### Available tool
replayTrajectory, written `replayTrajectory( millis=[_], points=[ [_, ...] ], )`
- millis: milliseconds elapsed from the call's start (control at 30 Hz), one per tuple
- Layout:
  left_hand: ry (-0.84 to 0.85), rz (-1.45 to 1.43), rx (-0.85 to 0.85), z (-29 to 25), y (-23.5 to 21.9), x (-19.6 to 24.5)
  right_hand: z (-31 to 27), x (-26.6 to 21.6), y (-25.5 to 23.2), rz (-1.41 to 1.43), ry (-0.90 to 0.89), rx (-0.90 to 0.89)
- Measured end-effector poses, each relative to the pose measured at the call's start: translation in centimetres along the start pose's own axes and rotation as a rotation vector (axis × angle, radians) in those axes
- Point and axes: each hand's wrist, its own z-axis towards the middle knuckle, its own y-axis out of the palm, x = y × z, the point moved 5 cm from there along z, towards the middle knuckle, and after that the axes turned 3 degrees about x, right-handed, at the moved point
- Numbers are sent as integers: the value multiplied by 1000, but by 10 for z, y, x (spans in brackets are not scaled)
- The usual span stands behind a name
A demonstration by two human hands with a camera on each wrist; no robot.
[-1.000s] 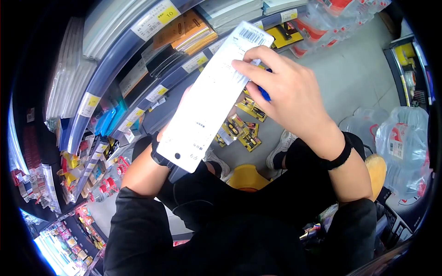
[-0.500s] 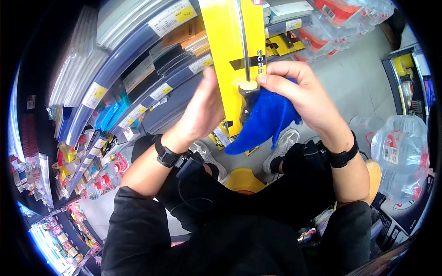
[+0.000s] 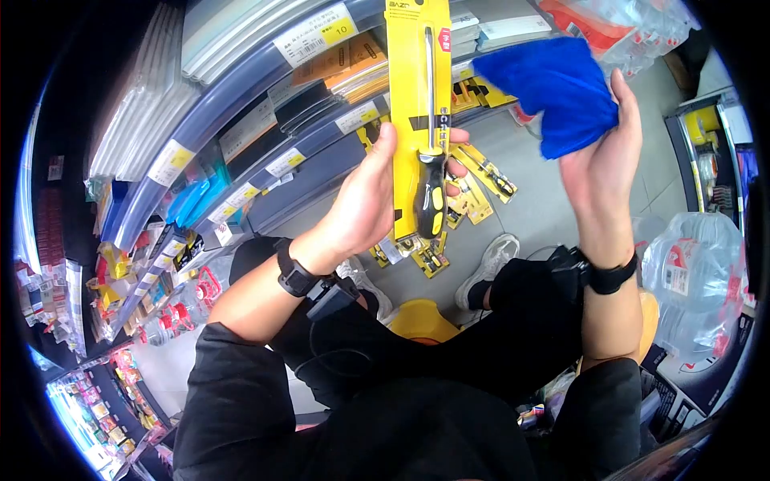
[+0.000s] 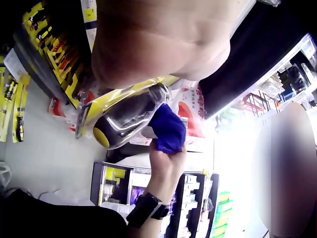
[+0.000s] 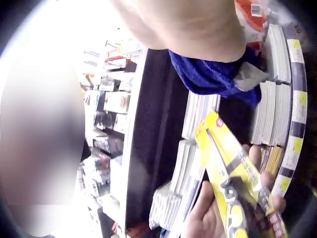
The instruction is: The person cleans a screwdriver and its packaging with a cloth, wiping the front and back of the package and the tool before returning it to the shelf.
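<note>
In the head view my left hand (image 3: 361, 200) holds a screwdriver pack (image 3: 407, 172) upright by its edges, thumb on the near side and fingertips showing past the far edge. Its yellow card faces me, with a black-and-yellow handled screwdriver (image 3: 431, 192) under clear plastic. Off to the right, my right hand (image 3: 601, 176) holds a bunched blue cloth (image 3: 561, 92), apart from the pack; the cloth hides most of its fingers. The left wrist view shows the handle end (image 4: 126, 119) close up, with the blue cloth (image 4: 169, 130) beyond it.
More yellow tool packs (image 3: 481, 172) lie on the floor between my shoes. Shelves with price labels (image 3: 317, 36) and stacked paper goods run along the left. Bundled water bottles (image 3: 694, 276) stand at the right, and a yellow stool (image 3: 423, 318) is below me.
The pack has turned from its white back to its yellow front. My right hand, first at the pack with the cloth, has moved away to the right, still holding the cloth.
</note>
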Motion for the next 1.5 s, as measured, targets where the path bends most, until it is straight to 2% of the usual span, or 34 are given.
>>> replayTrajectory(
  millis=[67,100,133,167,200,267,367,467,500,600,700,800,967,1233,1267,1333,1367,1400,1500],
  points=[
    [2,105,-3,-1,-8,-3,-19,25,22,-45,12,-168],
    [-2,159,-5,-1,-13,-8,-29,44,34,-110,15,-327],
    [78,172,190,-3,-20,-16,-39,57,37,-289,-7,-415],
    [70,141,169,-3,-20,-16,-50,71,41,-464,-45,-505],
    [67,109,149,-2,-15,-12,-49,70,39,-630,-276,-438],
    [72,198,175,-5,-6,-6,-47,70,36,-646,-272,-304],
    [141,480,158,-2,-10,-2,-48,75,33,-740,-124,-368],
    [208,706,112,1,-12,2,-47,75,25,-1015,-208,-345],
    [227,707,87,1,-14,0,-44,74,27,-875,-59,-347],
    [267,796,56,-1,-7,2,-42,77,20,-888,-160,-325],
    [318,909,30,-3,-4,2,-47,82,25,-670,3,-308],
    [307,918,0,-3,-6,-8,-46,89,18,-759,-91,-276],
    [201,873,-8,-6,-3,-11,-50,92,14,-748,-143,-234],
    [228,988,-16,-7,8,-15,-41,80,11,-702,-165,-79],
    [308,1097,-52,-9,12,-16,-37,74,11,-701,-197,-56],
    [194,1042,-42,-15,17,-21,-28,61,11,-662,-215,-25],
    [39,969,-83,-16,11,-32,-22,56,8,-640,-228,-9],
    [12,946,-107,-17,9,-40,-13,54,1,-622,-287,8],
    [-44,928,-169,-22,12,-51,4,36,-12,-622,-299,123]
  ],
)
